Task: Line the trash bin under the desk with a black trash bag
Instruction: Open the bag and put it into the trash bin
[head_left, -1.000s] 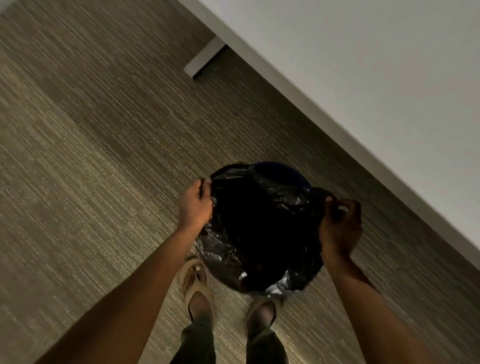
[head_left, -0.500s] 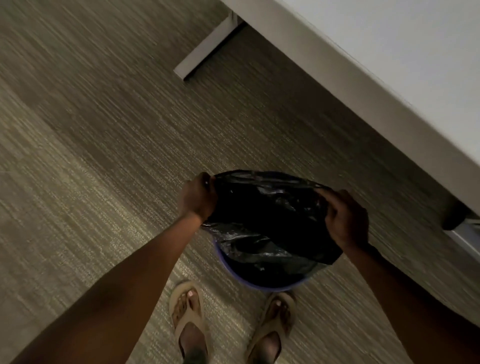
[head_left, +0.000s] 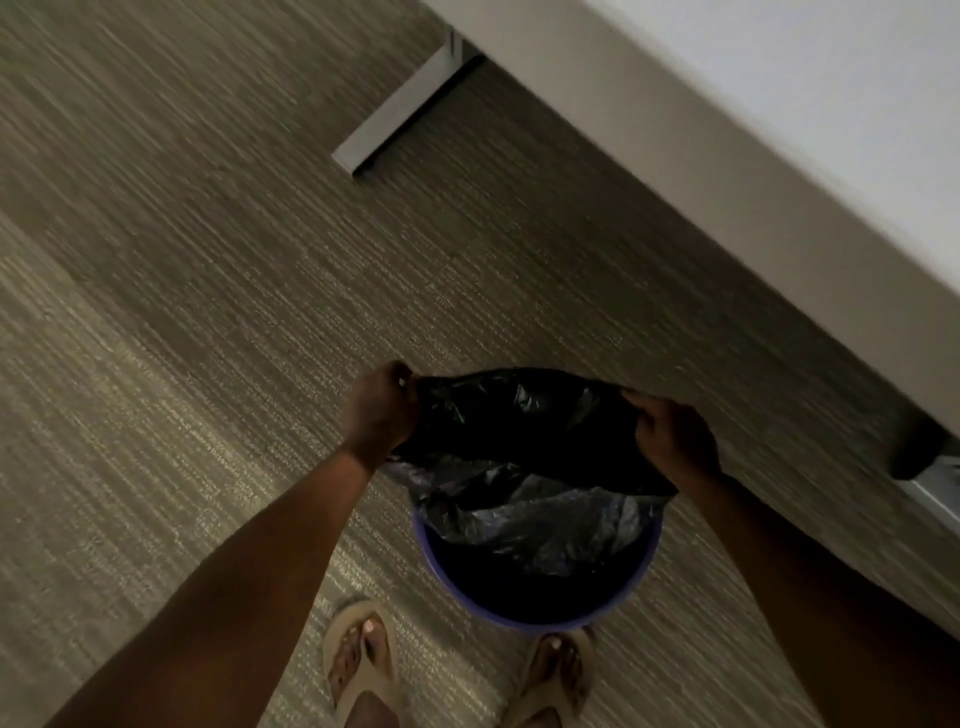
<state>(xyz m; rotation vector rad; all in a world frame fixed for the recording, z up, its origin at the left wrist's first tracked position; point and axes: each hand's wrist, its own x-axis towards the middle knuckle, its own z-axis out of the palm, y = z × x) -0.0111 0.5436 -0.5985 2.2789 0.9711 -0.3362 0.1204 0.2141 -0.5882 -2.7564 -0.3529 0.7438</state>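
A round blue trash bin (head_left: 540, 618) stands on the carpet just in front of my feet. A black trash bag (head_left: 519, 436) is stretched over its far half and sags into the bin. My left hand (head_left: 379, 410) grips the bag's edge at the left. My right hand (head_left: 675, 441) grips the edge at the right. The near part of the bin's rim is bare, and its dark inside shows below the bag.
The white desk (head_left: 779, 156) runs diagonally across the upper right. Its grey foot bar (head_left: 400, 114) lies on the carpet at the top, another desk foot (head_left: 930, 467) at the right edge. My sandalled feet (head_left: 363, 670) stand by the bin.
The bag has come up from around the bin's near side and is now spread over the far half. The near blue rim has come into sight. Both hands have moved further from me.
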